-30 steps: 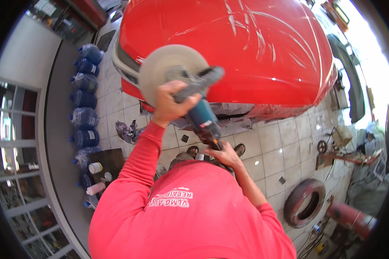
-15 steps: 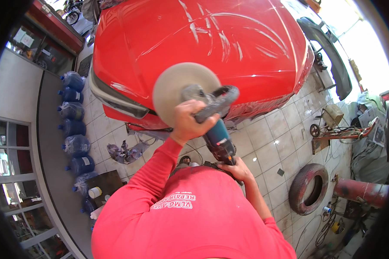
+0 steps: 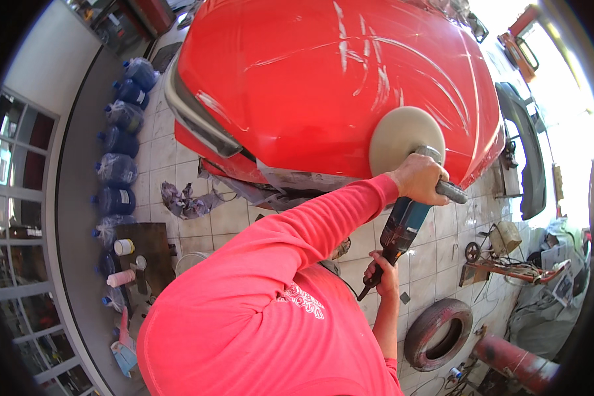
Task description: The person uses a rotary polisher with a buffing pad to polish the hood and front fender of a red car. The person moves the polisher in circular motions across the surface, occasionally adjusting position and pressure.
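Note:
A blue and black polisher [image 3: 406,218] with a round pale pad [image 3: 400,142] is held in both hands. My left hand [image 3: 421,178] is closed round its black front handle, close behind the pad. Lower down, my right hand [image 3: 384,274] grips the rear end of the body, where a dark cord hangs. The pad lies against the front right part of a red car hood [image 3: 290,99]. Whitish streaks of compound mark the hood farther back. A headlight [image 3: 201,119] shows at the car's front left corner.
Several blue water jugs [image 3: 119,170] line the left wall. A small dark table [image 3: 148,257] bears bottles. At right are a tyre [image 3: 438,334], a red cylinder [image 3: 518,363], a hand cart [image 3: 515,267] and a black bumper [image 3: 525,152]. Crumpled plastic [image 3: 188,200] lies on the tiles.
Both hands have carried the polisher to the right across the front of the hood. My left arm now stretches farther across my body, and the view has shifted.

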Demonstrator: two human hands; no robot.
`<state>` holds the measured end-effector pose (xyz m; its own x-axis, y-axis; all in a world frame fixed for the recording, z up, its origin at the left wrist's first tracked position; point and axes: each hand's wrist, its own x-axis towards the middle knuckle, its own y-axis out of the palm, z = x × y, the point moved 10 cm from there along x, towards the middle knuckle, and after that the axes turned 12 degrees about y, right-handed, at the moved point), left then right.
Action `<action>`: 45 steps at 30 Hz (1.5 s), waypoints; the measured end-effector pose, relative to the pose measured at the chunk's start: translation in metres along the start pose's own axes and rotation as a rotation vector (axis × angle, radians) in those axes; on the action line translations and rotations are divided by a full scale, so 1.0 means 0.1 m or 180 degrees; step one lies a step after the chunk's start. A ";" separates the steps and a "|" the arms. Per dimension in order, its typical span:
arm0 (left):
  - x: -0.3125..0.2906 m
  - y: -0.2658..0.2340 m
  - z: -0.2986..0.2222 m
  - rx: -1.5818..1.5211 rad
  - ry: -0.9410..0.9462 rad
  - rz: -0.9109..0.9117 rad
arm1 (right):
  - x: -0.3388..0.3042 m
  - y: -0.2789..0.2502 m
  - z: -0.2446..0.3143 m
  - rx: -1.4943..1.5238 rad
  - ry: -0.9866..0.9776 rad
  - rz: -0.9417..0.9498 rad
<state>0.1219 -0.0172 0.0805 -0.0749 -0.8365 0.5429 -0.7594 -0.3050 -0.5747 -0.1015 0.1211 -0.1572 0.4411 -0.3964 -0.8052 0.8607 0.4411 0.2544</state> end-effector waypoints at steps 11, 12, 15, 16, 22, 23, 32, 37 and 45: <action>-2.55 -2.17 -0.19 0.0783 0.0173 -0.0677 | 0.47 2.18 -0.69 -0.2469 -0.0578 0.0408; -2.64 -2.39 -0.19 0.0809 0.0144 -0.0574 | 0.71 2.46 -0.85 -0.2408 -0.0676 0.0487; -2.94 -2.91 -0.10 0.1012 0.0050 -0.0165 | 0.91 3.38 -1.08 -0.2133 -0.0966 0.0633; -2.96 -2.97 -0.06 0.1103 0.0058 -0.0040 | 1.01 3.61 -1.28 -0.1910 -0.0921 0.0814; -3.28 -2.32 -0.33 0.0788 0.0625 0.1012 | 1.40 4.04 -2.42 -0.1369 -0.1664 0.1071; -3.35 -2.17 -0.36 0.0665 0.0701 0.1165 | 1.36 4.05 -2.49 -0.1353 -0.2064 0.1020; -3.19 -2.78 -0.21 0.1164 0.0768 0.1377 | 1.67 4.94 -2.22 -0.0694 -0.1389 0.1179; -3.15 -2.93 -0.17 0.1393 0.0779 0.1421 | 1.90 5.16 -2.14 -0.1084 -0.1349 0.1106; -3.61 -2.46 -0.28 0.0838 0.0638 0.1391 | 1.56 4.78 -2.82 -0.1363 -0.2102 0.0977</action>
<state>0.3181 0.3726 0.0430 -0.4885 -0.8155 0.3103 -0.4445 -0.0735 -0.8928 0.3073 0.4971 -0.3122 0.8123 -0.5397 -0.2209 0.5664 0.8204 0.0784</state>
